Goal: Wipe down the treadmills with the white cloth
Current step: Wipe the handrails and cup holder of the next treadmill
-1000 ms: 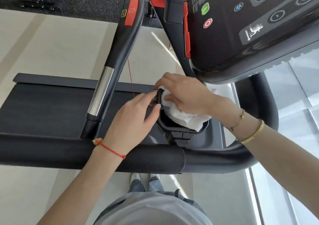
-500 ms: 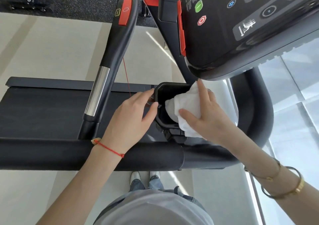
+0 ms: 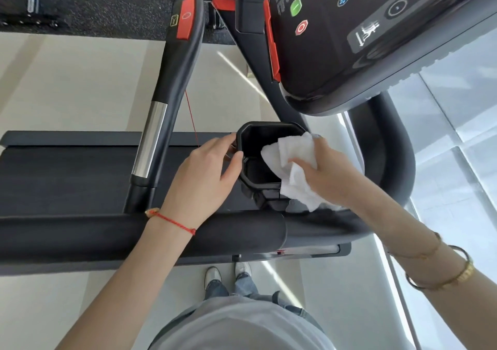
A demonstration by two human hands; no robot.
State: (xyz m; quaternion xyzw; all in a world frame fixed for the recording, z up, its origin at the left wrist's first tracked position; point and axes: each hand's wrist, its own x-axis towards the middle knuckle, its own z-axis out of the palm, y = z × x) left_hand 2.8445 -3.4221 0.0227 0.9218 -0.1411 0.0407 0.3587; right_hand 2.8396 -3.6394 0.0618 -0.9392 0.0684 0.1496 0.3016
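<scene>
A black cup holder [image 3: 248,140] juts from the treadmill below its console [image 3: 376,43]. My left hand [image 3: 207,172] grips the holder's left rim, thumb against its side wall. My right hand [image 3: 326,173] holds the crumpled white cloth [image 3: 293,167] against the holder's right rim, with part of the cloth hanging over the near edge. The holder's dark inside is open to view on the left. The cloth hides the right wall.
A padded front bar [image 3: 80,234] crosses below my hands. A handrail [image 3: 172,86] with a chrome section and a red button rises at left. The treadmill belt [image 3: 67,172] lies beneath, a red cord [image 3: 191,118] hangs beside the holder, and window glass [image 3: 457,134] is to the right.
My right hand has drawn the cloth from the holder's left side across to its right rim, uncovering the inside. My left hand has stayed on the left rim.
</scene>
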